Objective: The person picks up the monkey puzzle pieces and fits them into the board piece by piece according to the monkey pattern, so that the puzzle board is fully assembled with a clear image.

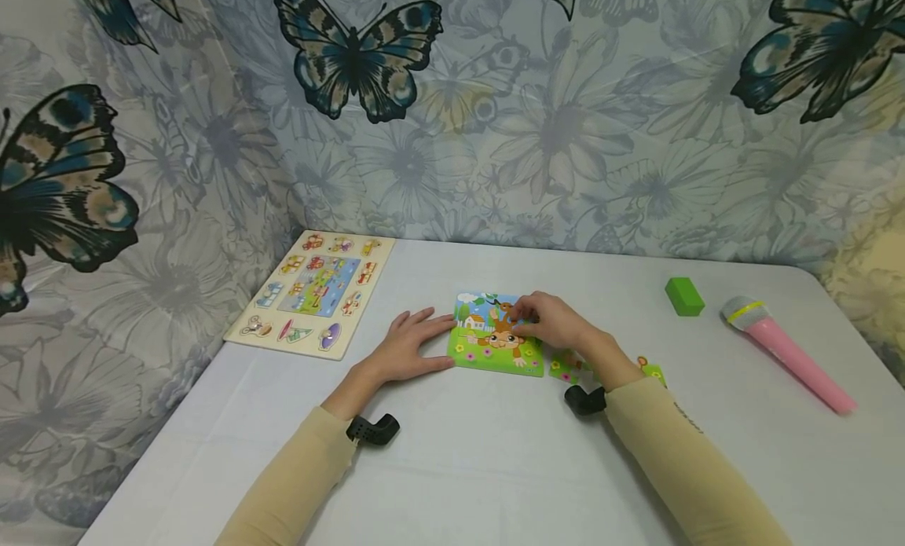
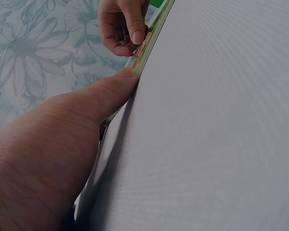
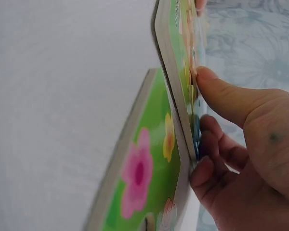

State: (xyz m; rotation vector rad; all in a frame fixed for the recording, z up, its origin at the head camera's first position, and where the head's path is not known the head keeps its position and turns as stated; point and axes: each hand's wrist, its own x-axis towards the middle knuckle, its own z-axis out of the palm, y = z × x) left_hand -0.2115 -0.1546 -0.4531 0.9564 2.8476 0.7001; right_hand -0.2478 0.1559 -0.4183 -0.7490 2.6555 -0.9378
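Observation:
A jigsaw puzzle board with a monkey, a house and flowers on green grass lies flat on the table. My left hand rests at its left side with fingers spread, the thumb near the lower left corner and fingertips at the edge. My right hand is over the upper right of the board, its thumb and curled fingers pinching a puzzle piece at the picture's surface; the hand mostly hides this piece. Just right of the board, a loose green puzzle piece with pink and yellow flowers lies partly under the right wrist.
Another green puzzle piece shows beyond the right forearm. A wooden picture board lies at the back left. A green block and a pink toy microphone lie on the right of the white table. Butterfly-patterned cloth hangs behind.

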